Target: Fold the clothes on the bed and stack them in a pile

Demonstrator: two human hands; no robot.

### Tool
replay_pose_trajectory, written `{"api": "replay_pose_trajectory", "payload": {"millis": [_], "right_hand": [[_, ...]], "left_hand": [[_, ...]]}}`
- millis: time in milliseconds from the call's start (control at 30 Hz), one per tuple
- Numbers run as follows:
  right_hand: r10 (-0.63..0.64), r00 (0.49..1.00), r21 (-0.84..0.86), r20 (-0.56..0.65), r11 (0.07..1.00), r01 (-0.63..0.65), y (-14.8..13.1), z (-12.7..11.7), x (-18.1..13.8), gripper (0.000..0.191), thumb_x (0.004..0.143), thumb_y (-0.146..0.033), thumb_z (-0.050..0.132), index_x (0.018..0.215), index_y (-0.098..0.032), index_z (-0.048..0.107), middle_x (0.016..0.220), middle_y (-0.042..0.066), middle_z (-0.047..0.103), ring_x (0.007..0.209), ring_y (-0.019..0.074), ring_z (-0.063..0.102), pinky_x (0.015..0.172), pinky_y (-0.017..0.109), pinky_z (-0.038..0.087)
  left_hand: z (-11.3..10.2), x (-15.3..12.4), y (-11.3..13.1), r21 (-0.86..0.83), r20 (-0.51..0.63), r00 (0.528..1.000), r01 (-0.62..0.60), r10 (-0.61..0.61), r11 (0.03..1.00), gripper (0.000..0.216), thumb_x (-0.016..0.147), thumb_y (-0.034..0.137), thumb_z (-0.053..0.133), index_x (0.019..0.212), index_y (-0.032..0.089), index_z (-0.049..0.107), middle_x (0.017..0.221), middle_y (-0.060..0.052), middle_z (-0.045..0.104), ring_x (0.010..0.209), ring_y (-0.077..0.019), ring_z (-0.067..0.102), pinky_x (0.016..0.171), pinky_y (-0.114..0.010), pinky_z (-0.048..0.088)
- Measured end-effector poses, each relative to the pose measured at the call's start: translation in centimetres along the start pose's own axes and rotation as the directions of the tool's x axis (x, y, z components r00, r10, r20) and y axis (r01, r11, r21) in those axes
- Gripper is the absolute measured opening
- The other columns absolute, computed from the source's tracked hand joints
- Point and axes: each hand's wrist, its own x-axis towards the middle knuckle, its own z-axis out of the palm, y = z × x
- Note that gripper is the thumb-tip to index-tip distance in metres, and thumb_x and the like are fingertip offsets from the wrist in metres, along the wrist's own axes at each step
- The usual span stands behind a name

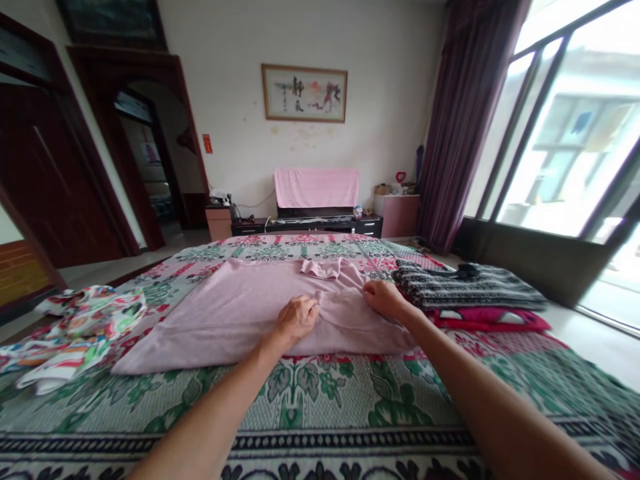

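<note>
A pale pink long-sleeved top lies spread sideways on the patterned cover, its neckline toward the far right. My left hand is closed on the fabric near the middle, at one end of a folded-over part that looks like a sleeve. At the other end of that part, my right hand pinches the cloth by the top's right edge. Fingertips of both hands are partly hidden.
A folded black-and-white knit garment rests on a red folded cloth at the right. Crumpled multicoloured clothing lies at the left. The green, red and white cover spreads beneath everything. Beyond stands a low black cabinet.
</note>
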Motion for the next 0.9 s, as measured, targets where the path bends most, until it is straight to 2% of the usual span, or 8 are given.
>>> {"api": "replay_pose_trajectory", "payload": {"millis": [133,267,467,533,667,767,833,900], "right_hand": [[0.016,1.000,-0.005,0.011,1.000,-0.016,-0.7,0.4,-0.2,0.027,0.070,-0.020,0.055,0.093,-0.014,0.068,0.080,0.006,0.070,0.073,0.0176,0.062,0.065,0.023,0.038],[-0.001,1.000,-0.028,0.009,1.000,0.002,-1.3,0.7,-0.2,0.028,0.073,-0.017,0.051,0.096,-0.016,0.067,0.080,0.006,0.070,0.075,0.0182,0.061,0.066,0.024,0.038],[-0.029,0.965,0.040,-0.261,0.998,0.040,-2.0,0.7,0.1,0.028,0.079,-0.015,0.045,0.101,-0.017,0.063,0.096,0.008,0.066,0.086,0.0171,0.059,0.075,0.024,0.039],[-0.018,0.956,0.058,-0.292,0.998,0.037,-1.9,0.9,0.2,0.028,0.080,-0.016,0.046,0.103,-0.016,0.062,0.095,0.008,0.066,0.085,0.0170,0.059,0.076,0.024,0.040],[0.015,0.987,0.115,-0.159,0.993,0.004,-1.0,1.0,0.4,0.029,0.080,-0.017,0.048,0.105,-0.015,0.062,0.093,0.008,0.068,0.084,0.0169,0.061,0.075,0.023,0.042],[0.077,0.997,0.274,0.014,0.959,-0.078,-0.2,-0.1,0.5,0.030,0.083,-0.018,0.044,0.108,-0.014,0.060,0.086,0.008,0.069,0.076,0.0155,0.064,0.065,0.022,0.046],[0.098,0.978,0.377,0.185,0.912,-0.163,0.2,-1.3,0.5,0.032,0.082,-0.016,0.043,0.110,-0.014,0.059,0.084,0.008,0.070,0.066,0.0136,0.064,0.055,0.020,0.046],[0.099,0.918,0.396,0.383,0.881,-0.260,0.7,-2.5,0.4,0.032,0.079,-0.015,0.046,0.108,-0.015,0.059,0.082,0.008,0.070,0.059,0.0124,0.064,0.050,0.019,0.046]], "left_hand": [[0.7,0.0,-0.8,-0.039,-0.061,0.997,0.034,-0.036,0.999,0.024,0.085,0.024,0.045,0.086,0.021,0.070,0.084,-0.005,0.068,0.084,-0.0146,0.062,0.078,-0.024,0.046],[0.8,-0.1,-0.6,-0.029,-0.096,0.995,0.032,-0.035,0.999,0.022,0.083,0.021,0.047,0.079,0.021,0.069,0.080,-0.004,0.067,0.080,-0.0142,0.062,0.075,-0.023,0.046],[0.5,0.0,-0.5,-0.017,-0.177,0.984,0.029,-0.032,0.999,0.021,0.082,0.019,0.047,0.089,0.020,0.066,0.089,-0.005,0.066,0.087,-0.0150,0.061,0.081,-0.025,0.046],[0.4,0.0,-0.6,0.014,-0.156,0.987,0.031,-0.029,0.999,0.021,0.082,0.021,0.047,0.092,0.019,0.065,0.092,-0.006,0.065,0.089,-0.0162,0.060,0.083,-0.026,0.046],[0.4,-0.3,-0.6,0.076,-0.018,1.000,0.023,-0.022,0.997,0.022,0.084,0.027,0.047,0.093,0.016,0.064,0.094,-0.009,0.065,0.094,-0.0197,0.059,0.089,-0.031,0.043],[0.5,-0.4,-0.5,0.082,0.041,0.999,0.016,-0.019,0.997,0.025,0.086,0.030,0.044,0.094,0.015,0.063,0.096,-0.010,0.065,0.097,-0.0203,0.058,0.091,-0.032,0.041],[0.6,-0.4,-0.5,0.089,0.060,0.998,0.016,-0.021,0.996,0.027,0.087,0.030,0.043,0.095,0.015,0.063,0.097,-0.010,0.065,0.098,-0.0205,0.057,0.091,-0.032,0.041],[0.4,-0.4,-0.6,0.093,0.074,0.997,0.017,-0.024,0.995,0.027,0.087,0.030,0.042,0.096,0.015,0.063,0.097,-0.009,0.064,0.097,-0.0202,0.057,0.091,-0.032,0.041]]}}
